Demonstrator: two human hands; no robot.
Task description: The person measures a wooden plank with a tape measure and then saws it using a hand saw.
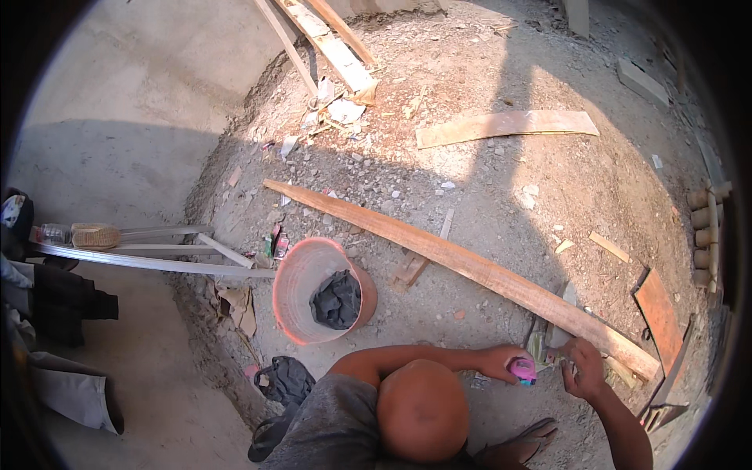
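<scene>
My left arm reaches in front of my bent knee. At its end my left hand is closed around a small pink and turquoise tape measure. Just to the right is my right hand, its fingers curled with a gap between thumb and forefinger; I make out nothing in them. Close beyond both hands lies a long wooden plank, running from the upper left down to the right. A small yellowish-green thing beside the plank is too unclear to name.
A pink bucket with black plastic in it stands left of the plank. A black plastic bag is nearer me. A flat board lies farther off, and more boards lean at the far wall. Long strips extend in from the left.
</scene>
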